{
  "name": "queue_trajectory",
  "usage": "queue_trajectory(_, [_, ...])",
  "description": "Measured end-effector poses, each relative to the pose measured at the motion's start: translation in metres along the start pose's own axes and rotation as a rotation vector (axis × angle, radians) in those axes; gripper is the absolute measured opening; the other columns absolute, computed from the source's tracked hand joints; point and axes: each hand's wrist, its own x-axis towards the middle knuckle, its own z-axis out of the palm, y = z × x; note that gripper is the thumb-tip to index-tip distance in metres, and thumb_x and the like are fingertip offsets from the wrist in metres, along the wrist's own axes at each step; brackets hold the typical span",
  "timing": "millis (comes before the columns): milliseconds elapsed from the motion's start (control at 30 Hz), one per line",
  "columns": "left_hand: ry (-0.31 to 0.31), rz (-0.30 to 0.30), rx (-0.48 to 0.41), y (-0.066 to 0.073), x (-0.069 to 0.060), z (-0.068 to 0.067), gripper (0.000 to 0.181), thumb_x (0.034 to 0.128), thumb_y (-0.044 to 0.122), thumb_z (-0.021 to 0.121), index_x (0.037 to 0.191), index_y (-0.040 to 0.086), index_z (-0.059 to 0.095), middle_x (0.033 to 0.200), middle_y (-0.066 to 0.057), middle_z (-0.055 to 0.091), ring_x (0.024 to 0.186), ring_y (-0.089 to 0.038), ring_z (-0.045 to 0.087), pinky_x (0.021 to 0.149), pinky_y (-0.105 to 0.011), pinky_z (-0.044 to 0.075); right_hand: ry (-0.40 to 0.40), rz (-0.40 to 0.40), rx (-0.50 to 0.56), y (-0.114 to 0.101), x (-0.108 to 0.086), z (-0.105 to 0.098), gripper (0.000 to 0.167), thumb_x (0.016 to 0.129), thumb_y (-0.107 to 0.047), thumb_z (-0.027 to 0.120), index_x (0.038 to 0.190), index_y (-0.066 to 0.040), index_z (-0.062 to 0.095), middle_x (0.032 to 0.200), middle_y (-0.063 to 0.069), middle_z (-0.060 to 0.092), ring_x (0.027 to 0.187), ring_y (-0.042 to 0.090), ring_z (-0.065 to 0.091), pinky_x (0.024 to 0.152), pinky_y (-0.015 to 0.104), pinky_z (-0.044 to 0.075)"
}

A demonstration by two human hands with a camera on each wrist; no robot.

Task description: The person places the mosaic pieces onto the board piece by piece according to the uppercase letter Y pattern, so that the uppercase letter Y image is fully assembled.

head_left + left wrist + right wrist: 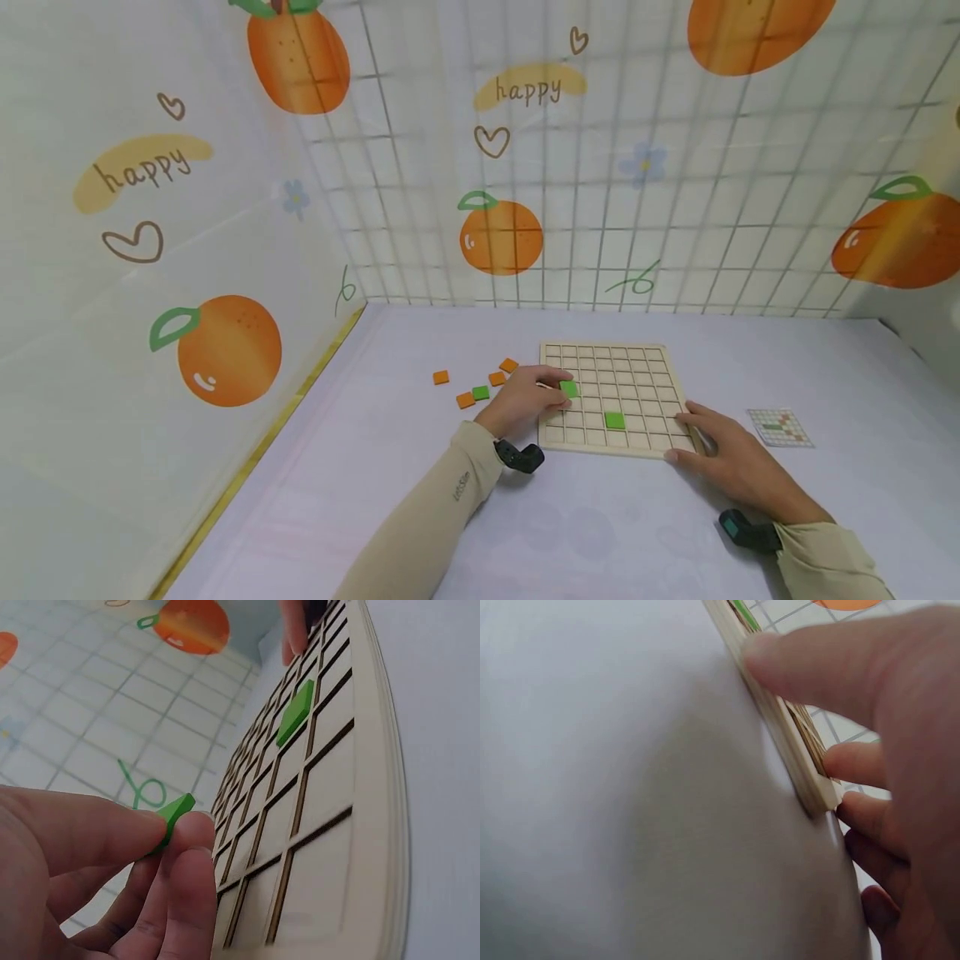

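Observation:
My left hand [519,402] pinches a green square tile [569,389] between thumb and fingers over the left columns of a wooden grid board [626,380]. In the left wrist view, the held tile [177,816] is tilted and apart from the board. Another green tile [615,421] lies in a cell toward the board's near side. At the near right corner, my right hand [738,460] grips the board, thumb on the near edge and fingers along the right side. The right wrist view shows that board corner [817,796] between thumb and fingers.
Left of the board lie several loose orange tiles [441,377] and one green tile [481,392]. A small printed pattern card [780,427] lies to the right of the board. A printed curtain over a wire grid [600,192] stands behind the white table [390,467].

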Motion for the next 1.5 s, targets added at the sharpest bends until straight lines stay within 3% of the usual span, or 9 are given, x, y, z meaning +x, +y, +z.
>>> queue_trajectory(300, [-0.044,0.019,0.102,0.010,0.018,0.020,0.037,0.0908,0.014,0.076,0.127,0.015,0.071,0.097,0.004,0.065,0.088,-0.010,0.062,0.080,-0.027,0.050,-0.009,0.002,0.002,-0.001,-0.002,-0.002,0.081,0.087,-0.053,0.073,0.140,0.005,0.052,0.154,0.031,0.031,0.139,0.055,0.027,0.106,0.069,0.025])
queue_trajectory(533, [-0.021,-0.060,-0.015,0.011,0.023,0.035,0.029,0.0926,0.005,0.072,0.120,0.014,0.074,0.099,-0.001,0.063,0.083,-0.013,0.069,0.077,-0.026,0.055,-0.011,0.001,0.015,-0.001,-0.001,-0.002,0.081,0.087,-0.054,0.073,0.140,0.004,0.052,0.155,0.030,0.031,0.140,0.054,0.026,0.106,0.068,0.025])
queue_trajectory(633, [-0.012,-0.063,-0.021,0.012,0.024,0.038,0.027,0.0930,0.003,0.070,0.117,0.016,0.075,0.098,-0.001,0.064,0.080,-0.016,0.071,0.075,-0.027,0.056,-0.014,0.005,0.014,-0.001,-0.001,-0.002,0.081,0.086,-0.052,0.074,0.140,0.004,0.052,0.155,0.030,0.031,0.140,0.054,0.026,0.107,0.068,0.025])
queue_trajectory(933, [-0.002,0.053,0.266,0.017,0.027,0.040,0.019,0.0950,0.017,0.069,0.107,0.028,0.077,0.098,0.015,0.067,0.090,-0.004,0.060,0.081,-0.027,0.049,-0.003,0.007,0.014,-0.001,0.000,-0.002,0.080,0.086,-0.052,0.075,0.140,0.004,0.052,0.156,0.029,0.030,0.140,0.054,0.025,0.108,0.068,0.023])
queue_trajectory(1133, [-0.007,0.078,0.283,0.019,0.031,0.044,0.015,0.0944,0.020,0.070,0.105,0.025,0.078,0.096,0.017,0.067,0.090,-0.004,0.060,0.081,-0.027,0.049,-0.009,0.023,0.013,-0.001,0.000,-0.002,0.083,0.085,-0.053,0.075,0.141,0.003,0.051,0.156,0.029,0.029,0.141,0.054,0.025,0.107,0.069,0.023])
queue_trajectory(1500, [0.013,0.070,0.364,0.021,0.033,0.048,0.012,0.0936,0.017,0.070,0.101,0.022,0.078,0.091,0.016,0.067,0.087,-0.004,0.059,0.078,-0.026,0.049,-0.008,0.022,0.001,0.000,0.002,0.002,0.083,0.086,-0.055,0.074,0.142,0.002,0.051,0.157,0.028,0.030,0.140,0.053,0.025,0.107,0.068,0.023])
